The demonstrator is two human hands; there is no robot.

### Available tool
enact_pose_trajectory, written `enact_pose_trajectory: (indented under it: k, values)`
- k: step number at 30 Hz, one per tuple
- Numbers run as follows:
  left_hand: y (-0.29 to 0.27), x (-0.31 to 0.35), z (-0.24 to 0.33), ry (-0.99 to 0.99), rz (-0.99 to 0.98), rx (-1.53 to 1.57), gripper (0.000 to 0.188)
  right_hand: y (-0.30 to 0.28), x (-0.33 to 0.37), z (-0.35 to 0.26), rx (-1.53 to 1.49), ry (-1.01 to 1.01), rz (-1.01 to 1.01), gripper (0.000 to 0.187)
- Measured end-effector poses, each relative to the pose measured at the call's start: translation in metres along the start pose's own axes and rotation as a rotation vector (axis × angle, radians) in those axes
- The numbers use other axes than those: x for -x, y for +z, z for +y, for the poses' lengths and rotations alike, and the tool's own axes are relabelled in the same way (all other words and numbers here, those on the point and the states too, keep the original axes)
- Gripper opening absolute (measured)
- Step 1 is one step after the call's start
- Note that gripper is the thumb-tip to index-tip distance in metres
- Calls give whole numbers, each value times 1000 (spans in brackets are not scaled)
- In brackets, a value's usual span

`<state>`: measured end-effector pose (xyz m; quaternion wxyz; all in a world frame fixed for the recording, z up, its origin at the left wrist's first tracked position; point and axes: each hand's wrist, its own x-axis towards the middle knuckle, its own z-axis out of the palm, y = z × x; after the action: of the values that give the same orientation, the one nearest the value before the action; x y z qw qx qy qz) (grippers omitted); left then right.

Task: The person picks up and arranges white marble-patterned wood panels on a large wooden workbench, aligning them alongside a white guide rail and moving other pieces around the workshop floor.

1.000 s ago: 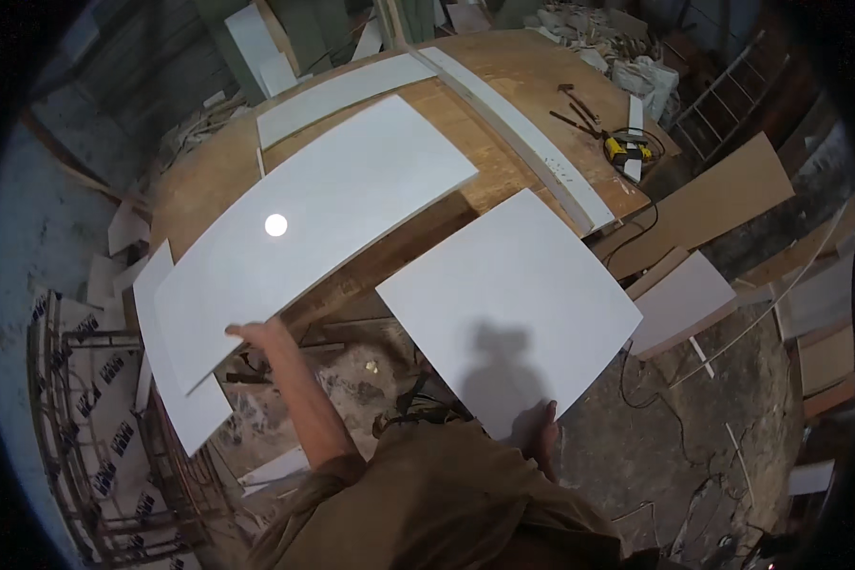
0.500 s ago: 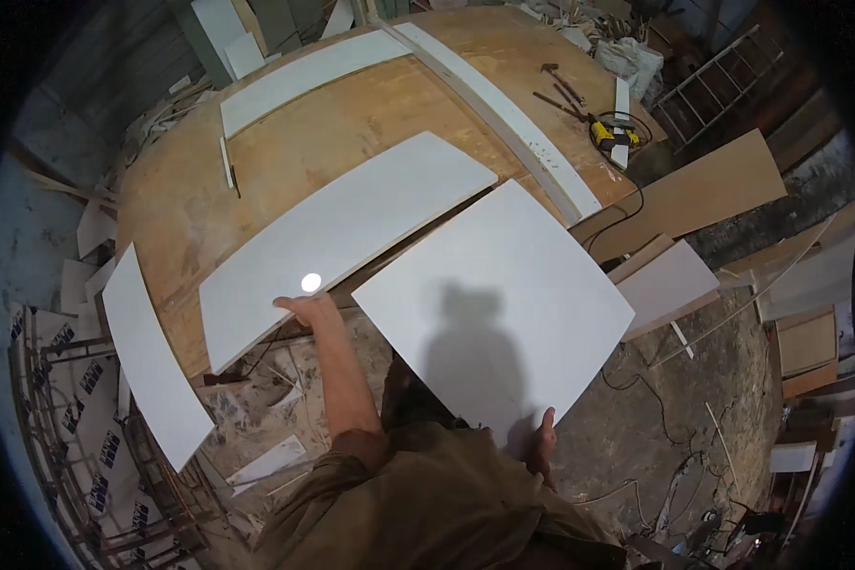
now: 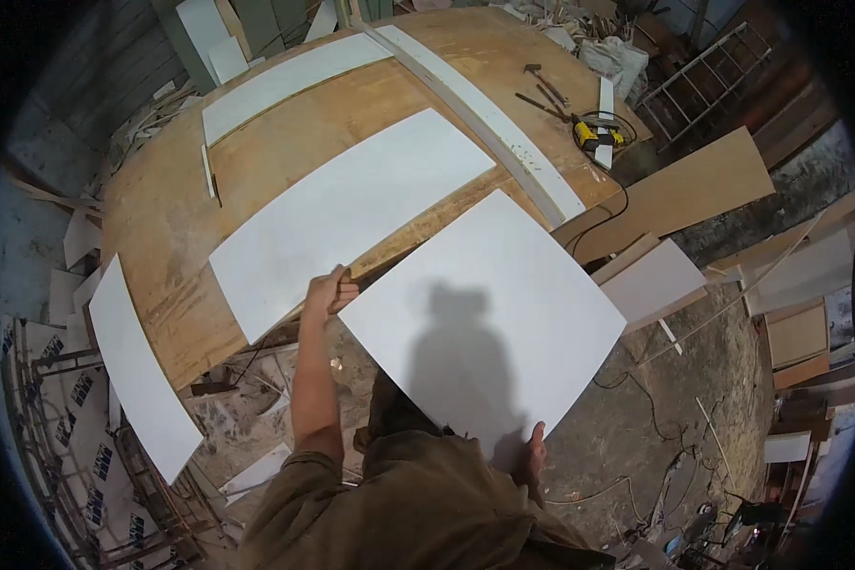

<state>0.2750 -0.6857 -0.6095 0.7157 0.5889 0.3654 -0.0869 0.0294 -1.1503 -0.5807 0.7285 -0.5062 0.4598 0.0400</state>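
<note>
A large square white panel [image 3: 551, 304] is held tilted in front of me, with my shadow across it. My right hand [image 3: 534, 456] grips its near right edge, thumb on the white face. My left hand [image 3: 331, 290] is at the table's near edge, by the square panel's left corner. Its fingers are curled, and what they hold, if anything, is hidden. Just beyond it a wide white panel [image 3: 351, 214] lies flat on the wooden table [image 3: 171, 228], its left end overhanging the near edge.
Farther back lie a white strip [image 3: 285, 85] and a long white board [image 3: 484, 119]. A yellow power tool [image 3: 594, 136] and a hammer [image 3: 546, 84] rest at the table's right. A white panel [image 3: 142, 370] stands at the left. Cables and offcuts litter the floor [image 3: 674, 408].
The wide white panel has slid farther onto the table, baring a strip of wood along the near edge. My left hand has moved off its top and curled. My right hand keeps the square panel.
</note>
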Motion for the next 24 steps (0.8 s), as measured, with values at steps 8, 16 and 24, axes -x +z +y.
enact_pose_trajectory:
  k: [8,16,24]
  values:
    - [-139,45,-54,417,1082,-644,47,7,-20,36,265,-125,25,59]
    - [-144,41,-75,137,924,-498,39,55,0,-11,610,113,402,68]
    - [-222,51,-101,620,906,-654,33,24,-49,32,469,23,267,79]
